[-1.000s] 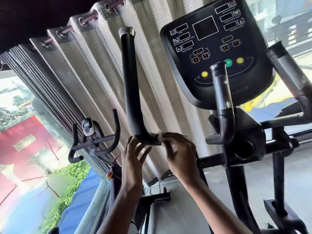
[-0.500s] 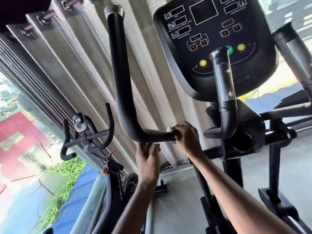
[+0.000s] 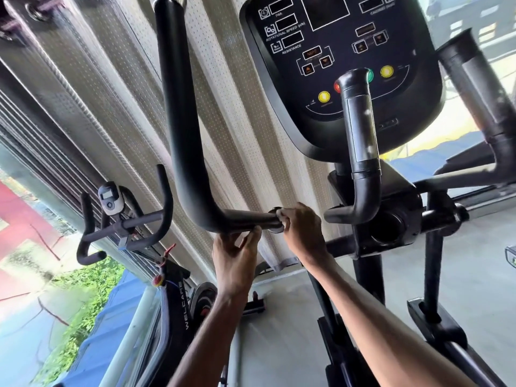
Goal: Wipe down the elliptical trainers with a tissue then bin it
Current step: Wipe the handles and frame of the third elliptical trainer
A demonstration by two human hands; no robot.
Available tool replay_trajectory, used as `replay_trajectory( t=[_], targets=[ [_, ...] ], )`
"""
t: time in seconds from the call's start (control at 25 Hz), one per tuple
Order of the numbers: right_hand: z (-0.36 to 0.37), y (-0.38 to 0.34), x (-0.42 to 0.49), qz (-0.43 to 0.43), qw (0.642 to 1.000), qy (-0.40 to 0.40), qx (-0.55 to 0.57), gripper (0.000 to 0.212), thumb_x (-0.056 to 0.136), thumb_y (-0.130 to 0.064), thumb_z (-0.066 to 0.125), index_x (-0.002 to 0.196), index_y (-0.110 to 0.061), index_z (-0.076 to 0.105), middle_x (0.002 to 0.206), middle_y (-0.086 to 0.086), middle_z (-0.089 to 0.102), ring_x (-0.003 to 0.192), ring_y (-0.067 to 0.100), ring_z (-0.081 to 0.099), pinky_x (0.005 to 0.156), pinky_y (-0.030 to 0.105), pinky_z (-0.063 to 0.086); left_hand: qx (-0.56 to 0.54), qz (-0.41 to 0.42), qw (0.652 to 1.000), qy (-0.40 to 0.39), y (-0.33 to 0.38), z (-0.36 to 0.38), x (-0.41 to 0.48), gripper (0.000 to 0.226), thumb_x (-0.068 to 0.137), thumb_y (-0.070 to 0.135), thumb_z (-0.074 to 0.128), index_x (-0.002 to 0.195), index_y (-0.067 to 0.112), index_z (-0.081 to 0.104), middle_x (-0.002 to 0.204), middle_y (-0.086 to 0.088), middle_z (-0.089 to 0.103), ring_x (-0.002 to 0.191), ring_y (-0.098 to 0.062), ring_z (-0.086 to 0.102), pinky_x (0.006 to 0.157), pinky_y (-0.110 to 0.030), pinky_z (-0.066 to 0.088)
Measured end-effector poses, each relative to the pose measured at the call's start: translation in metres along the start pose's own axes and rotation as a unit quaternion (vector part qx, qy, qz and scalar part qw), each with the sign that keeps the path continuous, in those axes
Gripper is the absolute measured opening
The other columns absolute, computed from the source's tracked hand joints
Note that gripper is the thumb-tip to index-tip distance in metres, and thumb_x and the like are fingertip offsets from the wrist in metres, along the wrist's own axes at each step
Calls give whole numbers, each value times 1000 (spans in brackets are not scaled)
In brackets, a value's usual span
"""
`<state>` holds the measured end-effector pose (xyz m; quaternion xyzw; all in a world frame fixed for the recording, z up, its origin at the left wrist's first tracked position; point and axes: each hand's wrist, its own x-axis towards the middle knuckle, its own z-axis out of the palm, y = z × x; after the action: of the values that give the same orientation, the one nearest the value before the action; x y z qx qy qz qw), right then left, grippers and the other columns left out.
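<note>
Slid to the handlebar (image 3: 192, 141) end, right hand (image 3: 303, 233) grips tissue (image 3: 282, 218); left hand (image 3: 234, 259) touches underneath, fingers relaxed

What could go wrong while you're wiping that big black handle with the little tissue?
The tissue is only a small wad pinched in the right hand, so it might tear or slip out against the handlebar. That hand sits where the bar seems to join the machine, so fingers could get nipped if the bar swings. The left hand only touches the bar from below, which may not steady it.
</note>
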<state>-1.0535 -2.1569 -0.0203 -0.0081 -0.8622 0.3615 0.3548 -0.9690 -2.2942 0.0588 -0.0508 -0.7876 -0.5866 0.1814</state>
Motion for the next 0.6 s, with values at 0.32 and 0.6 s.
replay_trajectory(
  t=[0.32, 0.6],
  targets=[
    [-1, -13, -6, 147, 986, 2, 73, 15, 92, -19, 66, 95, -19, 80, 87, 7, 76, 84, 28, 69, 67, 31, 49, -3, 8, 1000, 6, -3, 1, 1, 25, 80, 27, 74, 85, 52, 74, 97, 19, 78, 105, -2, 71, 101, -44, 54],
    [-32, -19, 6, -38, 973, -57, 219, 12, 90, -20, 76, 101, -22, 80, 86, -15, 73, 71, -2, 64, 66, 10, 48, 37, 47, 998, -8, -5, -9, 8, 23, 86, 6, 78, 95, 26, 80, 97, 12, 80, 99, -4, 75, 96, -38, 58]
  ],
)
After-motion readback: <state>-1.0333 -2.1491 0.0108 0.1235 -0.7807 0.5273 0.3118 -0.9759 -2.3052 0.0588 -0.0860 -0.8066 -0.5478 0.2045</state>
